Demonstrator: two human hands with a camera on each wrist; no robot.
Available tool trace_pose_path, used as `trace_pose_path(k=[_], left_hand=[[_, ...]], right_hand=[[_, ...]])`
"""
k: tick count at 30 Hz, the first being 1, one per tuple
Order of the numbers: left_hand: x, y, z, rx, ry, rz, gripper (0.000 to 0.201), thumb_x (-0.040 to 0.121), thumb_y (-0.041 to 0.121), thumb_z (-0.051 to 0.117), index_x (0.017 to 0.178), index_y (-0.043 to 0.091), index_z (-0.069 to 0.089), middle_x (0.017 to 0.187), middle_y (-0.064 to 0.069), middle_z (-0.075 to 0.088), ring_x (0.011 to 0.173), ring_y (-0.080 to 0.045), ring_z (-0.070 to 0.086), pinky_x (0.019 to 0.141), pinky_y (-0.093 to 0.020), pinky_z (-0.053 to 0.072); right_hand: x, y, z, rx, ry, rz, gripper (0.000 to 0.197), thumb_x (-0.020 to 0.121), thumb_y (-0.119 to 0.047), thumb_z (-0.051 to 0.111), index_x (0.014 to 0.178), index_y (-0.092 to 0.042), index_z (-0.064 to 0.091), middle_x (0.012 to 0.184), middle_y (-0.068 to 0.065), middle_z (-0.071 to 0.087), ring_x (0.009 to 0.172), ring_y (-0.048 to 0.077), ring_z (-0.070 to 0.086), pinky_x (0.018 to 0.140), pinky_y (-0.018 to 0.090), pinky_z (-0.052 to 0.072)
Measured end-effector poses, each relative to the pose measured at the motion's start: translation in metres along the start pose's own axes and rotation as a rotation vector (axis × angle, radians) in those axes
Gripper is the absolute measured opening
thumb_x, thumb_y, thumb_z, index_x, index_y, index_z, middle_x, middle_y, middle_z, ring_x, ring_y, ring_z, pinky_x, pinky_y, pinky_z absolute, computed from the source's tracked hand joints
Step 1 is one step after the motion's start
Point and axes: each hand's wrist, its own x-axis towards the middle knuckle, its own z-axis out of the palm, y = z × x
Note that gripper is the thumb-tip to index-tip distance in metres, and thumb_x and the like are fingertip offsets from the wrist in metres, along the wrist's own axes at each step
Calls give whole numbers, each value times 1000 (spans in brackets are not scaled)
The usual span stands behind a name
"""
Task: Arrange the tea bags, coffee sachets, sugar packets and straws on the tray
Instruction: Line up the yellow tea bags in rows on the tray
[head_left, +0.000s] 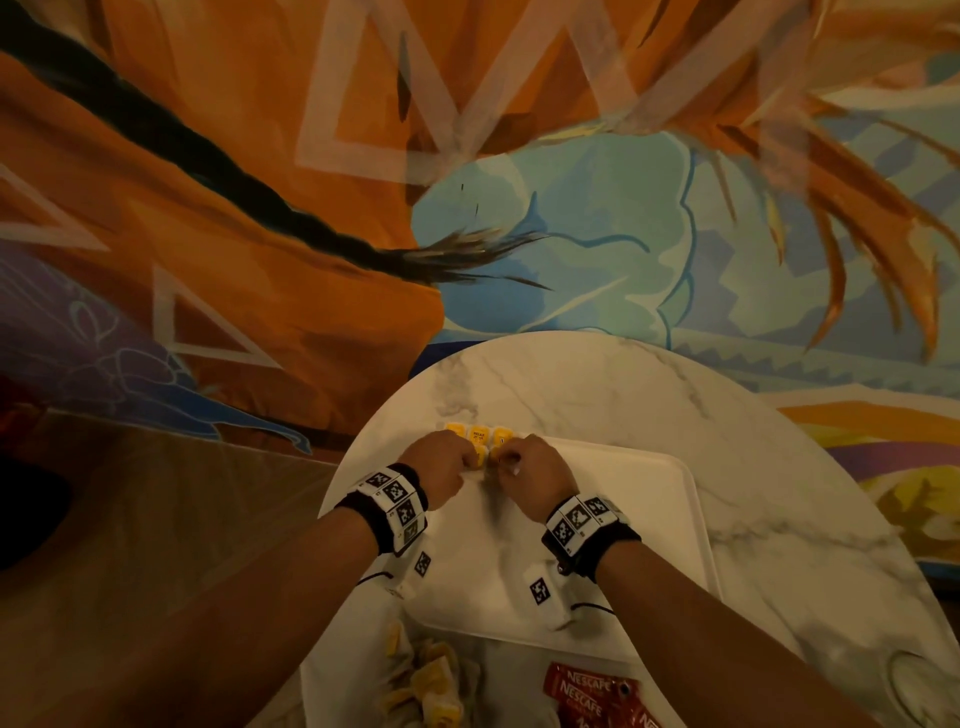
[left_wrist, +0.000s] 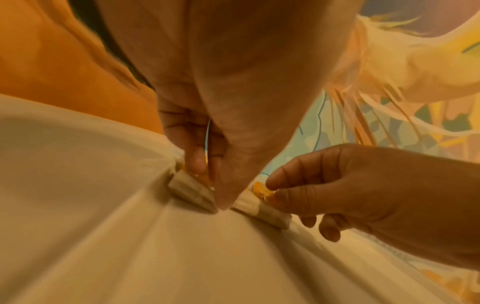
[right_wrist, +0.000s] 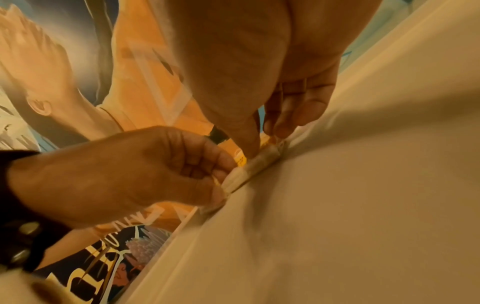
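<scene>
A white tray (head_left: 649, 519) lies on the round marble table (head_left: 597, 384). A row of yellow tea bags (head_left: 479, 434) stands along the tray's far left corner. My left hand (head_left: 470, 460) and right hand (head_left: 501, 460) meet just in front of that row. In the left wrist view my left hand (left_wrist: 207, 185) pinches one tea bag (left_wrist: 192, 189) between thumb and finger on the tray floor (left_wrist: 103, 236). Beside it, my right hand (right_wrist: 267, 144) pinches the neighbouring tea bag (right_wrist: 265, 159), thumb on its near side.
A loose pile of yellow tea bags (head_left: 426, 680) lies on the table near me, left of the tray. Red coffee sachets (head_left: 592, 693) lie at the front edge. A painted wall (head_left: 467, 156) rises behind the table.
</scene>
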Motion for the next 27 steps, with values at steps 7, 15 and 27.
trace_pose_path(k=[7, 15, 27], left_hand=[[-6, -16, -5, 14, -44, -58, 35, 89, 6, 65, 121, 19, 70, 126, -8, 65, 115, -25, 61, 96, -27, 43], [-26, -13, -18, -156, 34, -31, 35, 81, 14, 80, 114, 14, 69, 115, -9, 68, 105, -24, 65, 95, -30, 50], [-145, 7, -29, -217, -352, 141, 50, 80, 55, 76, 122, 33, 62, 105, 17, 65, 88, -3, 63, 74, -19, 53]], right_hand=[[7, 5, 2, -44, -31, 0, 39, 89, -21, 71, 127, -15, 64, 129, 13, 57, 116, 31, 59, 98, 36, 47], [-11, -2, -6, -12, 17, -53, 36, 89, -27, 72, 123, -19, 65, 127, 9, 59, 115, 26, 59, 98, 34, 46], [-127, -40, -38, -13, -407, -424, 38, 91, -43, 70, 125, -26, 65, 120, -8, 62, 76, -6, 57, 79, 21, 47]])
